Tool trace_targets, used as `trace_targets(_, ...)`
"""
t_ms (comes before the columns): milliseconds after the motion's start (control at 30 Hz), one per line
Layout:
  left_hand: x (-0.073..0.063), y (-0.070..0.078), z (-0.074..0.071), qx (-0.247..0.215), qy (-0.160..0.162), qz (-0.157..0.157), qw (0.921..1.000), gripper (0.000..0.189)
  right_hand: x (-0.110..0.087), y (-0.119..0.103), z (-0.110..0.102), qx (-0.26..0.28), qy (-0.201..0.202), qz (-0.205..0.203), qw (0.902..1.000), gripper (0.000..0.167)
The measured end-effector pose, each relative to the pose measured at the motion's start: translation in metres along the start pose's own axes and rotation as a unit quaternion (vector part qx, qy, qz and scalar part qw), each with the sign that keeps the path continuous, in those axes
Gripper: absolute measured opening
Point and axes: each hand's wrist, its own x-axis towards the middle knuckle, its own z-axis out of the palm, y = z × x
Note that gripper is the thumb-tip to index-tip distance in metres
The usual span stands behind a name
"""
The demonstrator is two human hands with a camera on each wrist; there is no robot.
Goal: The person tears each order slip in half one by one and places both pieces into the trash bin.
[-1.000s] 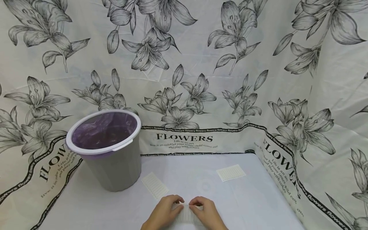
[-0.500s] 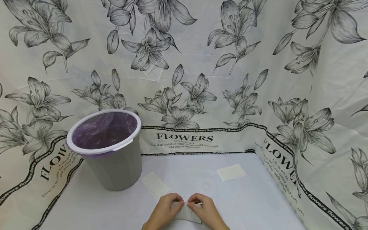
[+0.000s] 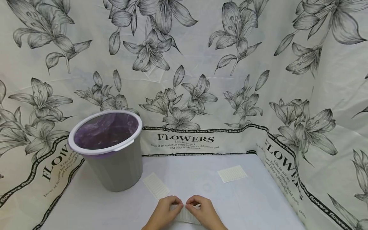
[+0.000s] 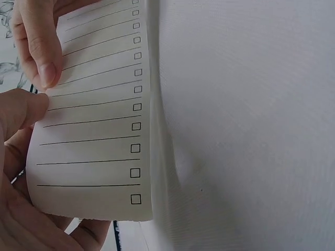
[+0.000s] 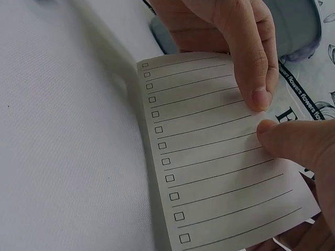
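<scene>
A white checklist sheet (image 3: 187, 217), printed with ruled lines and a column of small boxes, is between both hands near the table's front edge. My left hand (image 3: 165, 210) pinches its far edge with thumb and fingertips. Just to the right, my right hand (image 3: 204, 210) pinches the same edge, the two thumbs almost together. In the left wrist view the sheet (image 4: 91, 146) bows slightly, with fingers of the left hand behind it. The right wrist view shows the sheet (image 5: 209, 157) with the right thumb (image 5: 285, 138) on its edge and fingers partly hidden behind.
One lined sheet (image 3: 156, 186) lies on the white table (image 3: 258, 204) beyond the left hand, another (image 3: 232, 173) toward the back right. A grey bin (image 3: 120, 172) with a white rim and purple liner stands at the back left. Flower-printed cloth (image 3: 184, 95) surrounds the table.
The two hands' fingertips have drawn slightly closer together on the sheet's far edge. More of the sheet's near part shows than one second ago. The other sheets and the bin stay put.
</scene>
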Motion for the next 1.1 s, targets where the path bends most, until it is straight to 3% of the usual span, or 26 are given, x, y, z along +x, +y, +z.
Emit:
trace_targets(233, -0.004, 0.002, 0.001, -0.01, 0.004, -0.015, 0.9998, 0.009, 0.0, 0.0, 0.001, 0.007, -0.007, -0.008, 0.9999, 0.003)
trace_targets(433, -0.005, 0.005, -0.002, -0.019, 0.013, -0.028, 0.9993, 0.01, 0.0, -0.003, 0.004, 0.014, -0.009, -0.016, 0.9997, 0.006)
trace_targets(767, -0.016, 0.006, -0.006, -0.027, 0.028, -0.083, 0.9958, 0.01, 0.0, -0.005, 0.012, 0.032, -0.029, -0.04, 0.9983, 0.011)
trace_targets(933, -0.021, 0.005, -0.008, -0.039, 0.039, -0.089, 0.9945, 0.009, -0.001, -0.005, 0.016, 0.045, -0.039, -0.058, 0.9966, 0.005)
trace_targets(1100, -0.022, 0.004, -0.007, -0.04, 0.042, -0.094, 0.9939, 0.009, -0.001, -0.007, 0.015, 0.044, -0.044, -0.044, 0.9971, 0.009)
